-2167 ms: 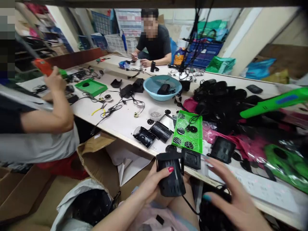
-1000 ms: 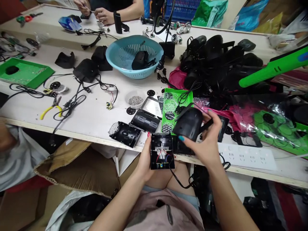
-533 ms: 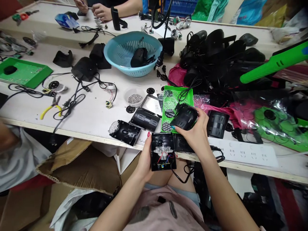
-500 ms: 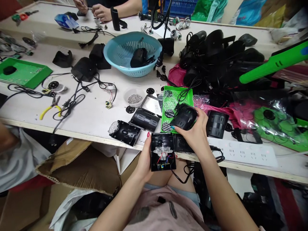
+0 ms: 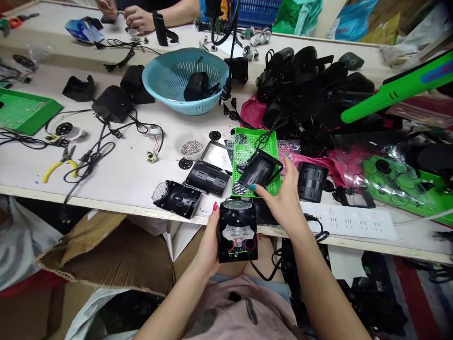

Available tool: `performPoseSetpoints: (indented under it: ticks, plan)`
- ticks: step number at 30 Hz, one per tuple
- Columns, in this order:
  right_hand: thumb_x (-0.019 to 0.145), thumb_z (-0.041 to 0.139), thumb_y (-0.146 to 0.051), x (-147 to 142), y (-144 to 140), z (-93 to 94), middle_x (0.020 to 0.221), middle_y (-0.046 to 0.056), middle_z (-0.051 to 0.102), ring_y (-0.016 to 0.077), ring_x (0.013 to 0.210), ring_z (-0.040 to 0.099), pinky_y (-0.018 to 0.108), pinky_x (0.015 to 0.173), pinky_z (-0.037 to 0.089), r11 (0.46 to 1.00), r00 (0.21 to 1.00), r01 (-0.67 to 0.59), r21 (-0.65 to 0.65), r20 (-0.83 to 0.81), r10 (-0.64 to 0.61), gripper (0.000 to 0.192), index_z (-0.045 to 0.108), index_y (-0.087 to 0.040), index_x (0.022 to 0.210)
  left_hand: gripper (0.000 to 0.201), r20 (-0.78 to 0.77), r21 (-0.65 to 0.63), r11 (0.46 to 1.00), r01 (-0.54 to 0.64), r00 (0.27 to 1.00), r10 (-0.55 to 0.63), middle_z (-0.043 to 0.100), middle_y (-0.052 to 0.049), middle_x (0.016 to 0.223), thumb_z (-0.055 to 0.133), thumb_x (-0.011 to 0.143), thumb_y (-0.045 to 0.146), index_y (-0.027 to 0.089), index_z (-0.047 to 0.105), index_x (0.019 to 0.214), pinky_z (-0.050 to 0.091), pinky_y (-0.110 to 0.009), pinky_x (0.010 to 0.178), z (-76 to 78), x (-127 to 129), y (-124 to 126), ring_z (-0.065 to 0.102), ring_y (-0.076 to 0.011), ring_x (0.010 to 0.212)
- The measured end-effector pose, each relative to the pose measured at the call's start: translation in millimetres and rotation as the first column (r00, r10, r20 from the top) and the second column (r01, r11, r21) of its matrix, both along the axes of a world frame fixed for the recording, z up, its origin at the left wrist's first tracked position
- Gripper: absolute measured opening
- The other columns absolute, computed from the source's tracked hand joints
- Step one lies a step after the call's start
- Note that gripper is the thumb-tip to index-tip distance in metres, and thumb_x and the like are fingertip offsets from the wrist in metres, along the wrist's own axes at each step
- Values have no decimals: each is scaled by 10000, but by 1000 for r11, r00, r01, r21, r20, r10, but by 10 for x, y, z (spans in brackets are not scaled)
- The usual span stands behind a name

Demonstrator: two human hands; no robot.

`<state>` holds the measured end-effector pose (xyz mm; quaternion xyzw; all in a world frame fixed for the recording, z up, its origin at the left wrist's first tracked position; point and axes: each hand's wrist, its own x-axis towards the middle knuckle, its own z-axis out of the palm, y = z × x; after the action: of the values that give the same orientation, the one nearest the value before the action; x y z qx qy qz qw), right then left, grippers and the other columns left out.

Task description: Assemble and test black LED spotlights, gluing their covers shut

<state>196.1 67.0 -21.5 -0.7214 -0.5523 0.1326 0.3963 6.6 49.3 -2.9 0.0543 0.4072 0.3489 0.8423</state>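
Left hand (image 5: 208, 243), head view: clamped on a black casing (image 5: 226, 222), thumb along the left side.
Casing position: at the front edge of the worktop (image 5: 120, 182), above the lap, inner side facing up.
Casing insides: mesh disc (image 5: 238, 204) at the top end, clear bulb part (image 5: 238, 232) mid-way, red and blue wires (image 5: 244, 244) below.
Casing cord (image 5: 261, 275): out of the lower right corner, hanging in a loop below the edge.
Right hand (image 5: 283, 202): thumb and fingers apart, around a black cover (image 5: 257, 171); can't tell if gripping or only touching.
Cover position: over the green tray (image 5: 248, 130), tilted, bracket towards the fingers.
Left of tray: two more black shells, one (image 5: 207, 178) slotted side up, one (image 5: 182, 199) with a mesh end, plus a bowl (image 5: 179, 141) of small metal bits.
Right of tray: slotted black shell (image 5: 312, 182), white power strip (image 5: 356, 220) along the front edge.
Further back: blue colander (image 5: 151, 86) with black parts inside, heap of black housings (image 5: 314, 87) to the right.
Far left: yellow-handled pliers (image 5: 53, 172) beside tangled cords.
Far side: co-worker's hands (image 5: 139, 20), close together.
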Motion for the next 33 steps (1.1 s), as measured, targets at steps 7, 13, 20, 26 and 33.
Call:
performPoseSetpoints:
  ticks: [7, 13, 20, 26, 33]
  plan:
    - [918, 661, -204, -176, -566, 571, 892, 20, 639, 179, 847, 609, 320, 763, 491, 986, 956, -53, 156, -278, 95, 58, 683, -250, 944, 577, -31, 111, 993, -28, 999, 32, 768, -69, 1107, 708, 787, 609, 181, 722, 1174, 521, -414, 1016, -3, -1, -10, 652, -328, 1168]
    - [923, 632, -119, -310, -779, 649, 899, 13, 643, 156, 830, 597, 293, 696, 459, 964, 911, -251, 90, -314, 267, 168, 686, -258, 1000, 573, -51, 155, 988, -9, 999, 17, 769, -64, 1104, 682, 792, 641, 187, 740, 1136, 512, -386, 1012, 23, 32, -22, 658, -314, 1152]
    - [963, 566, -138, -365, -796, 585, 912, 23, 625, 148, 827, 596, 286, 687, 455, 946, 884, -314, 73, -340, 320, 162, 670, -242, 1029, 545, -193, 52, 998, -47, 980, 56, 787, -74, 978, 665, 797, 641, 152, 757, 1021, 545, -359, 914, 47, 27, -41, 712, -293, 1002]
    - [938, 590, -110, -411, -798, 590, 870, 9, 593, 123, 784, 586, 260, 666, 465, 941, 881, -321, 110, -329, 340, 172, 663, -234, 1032, 545, -152, 141, 989, -55, 985, 76, 778, -63, 995, 661, 794, 643, 176, 734, 1065, 507, -383, 986, 53, 36, -47, 672, -309, 1101]
    - [901, 650, -108, -464, -722, 583, 819, -4, 591, 96, 716, 569, 218, 590, 457, 946, 896, -291, 141, -308, 321, 118, 681, -217, 933, 478, -213, 324, 946, 3, 975, 70, 745, -69, 1025, 586, 863, 607, 194, 688, 1083, 461, -383, 1018, 15, 18, -75, 617, -316, 1151]
